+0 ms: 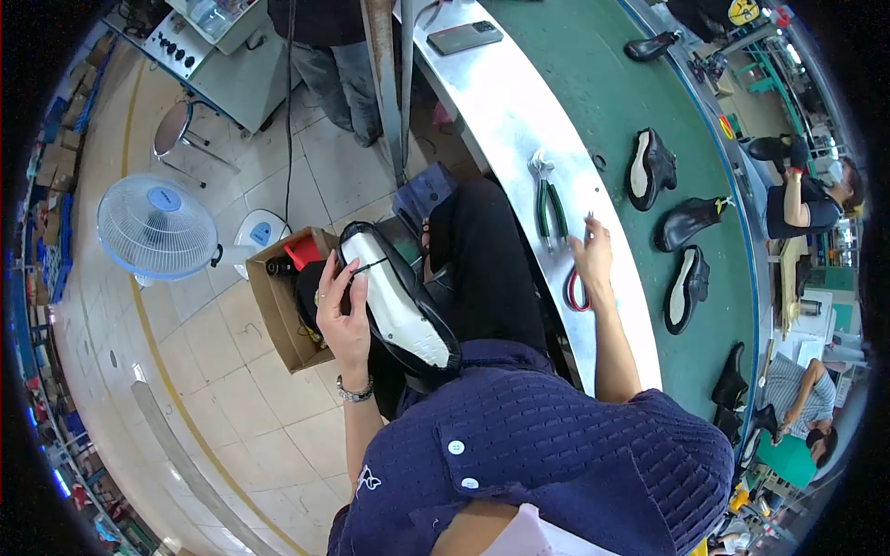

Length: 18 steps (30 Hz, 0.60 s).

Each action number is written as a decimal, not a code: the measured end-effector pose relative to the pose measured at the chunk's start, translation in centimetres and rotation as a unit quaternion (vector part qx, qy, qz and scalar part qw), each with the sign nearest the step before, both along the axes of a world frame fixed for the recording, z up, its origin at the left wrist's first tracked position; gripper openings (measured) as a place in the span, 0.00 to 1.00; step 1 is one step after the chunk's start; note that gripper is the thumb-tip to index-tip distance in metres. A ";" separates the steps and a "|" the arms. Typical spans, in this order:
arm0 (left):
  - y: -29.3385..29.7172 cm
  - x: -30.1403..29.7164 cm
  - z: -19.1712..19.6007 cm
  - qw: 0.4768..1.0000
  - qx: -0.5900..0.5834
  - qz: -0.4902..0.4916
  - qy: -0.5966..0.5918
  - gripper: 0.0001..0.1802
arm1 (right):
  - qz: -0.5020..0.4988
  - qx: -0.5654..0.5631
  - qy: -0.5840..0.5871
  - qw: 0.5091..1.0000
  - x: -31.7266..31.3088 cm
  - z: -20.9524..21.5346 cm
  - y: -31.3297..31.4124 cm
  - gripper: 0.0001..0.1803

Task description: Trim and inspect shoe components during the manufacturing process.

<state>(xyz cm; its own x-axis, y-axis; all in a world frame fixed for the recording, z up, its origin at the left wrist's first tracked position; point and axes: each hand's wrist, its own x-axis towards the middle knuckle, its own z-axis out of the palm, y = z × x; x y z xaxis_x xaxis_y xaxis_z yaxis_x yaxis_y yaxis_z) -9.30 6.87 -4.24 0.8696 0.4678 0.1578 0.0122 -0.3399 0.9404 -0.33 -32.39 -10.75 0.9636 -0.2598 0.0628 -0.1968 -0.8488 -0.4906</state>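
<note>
A black shoe upper (399, 304) with a white sole board facing up lies across my lap. My left hand (343, 320) grips its left edge, fingers and thumb bent against it. A thin dark strip (373, 266) crosses the white board by those fingertips. Over the metal bench top, my right hand (594, 255) has its fingers drawn together. A small tip shows beyond them; what they hold is too small to make out. Red loop-shaped handles (577, 291) lie beside that hand. Green-handled pliers (549, 199) rest on the bench to its left.
Several black shoes (652, 170) stand on the green conveyor belt (593, 65) beyond the bench. A phone (464, 37) lies at the bench's far end. To my left are an open cardboard box (278, 315) and a white fan (158, 225). A person stands ahead; others sit across the belt.
</note>
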 end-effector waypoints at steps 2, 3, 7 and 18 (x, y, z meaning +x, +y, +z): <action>-0.1 0.0 0.1 1.000 0.008 0.017 0.007 0.12 | -0.033 -0.044 0.028 0.998 -2.8 1.3 -1.8 0.24; -0.2 0.2 0.1 1.000 0.017 0.022 0.002 0.11 | -0.063 -0.053 0.044 0.996 -4.0 1.4 -2.7 0.23; 0.4 0.5 -0.6 0.998 0.026 0.052 0.004 0.10 | -0.064 -0.022 0.158 0.985 -7.9 0.0 -3.9 0.24; -1.0 0.8 -0.1 0.985 0.149 0.090 -0.011 0.08 | 0.057 0.567 0.254 0.781 -5.1 9.5 7.6 0.21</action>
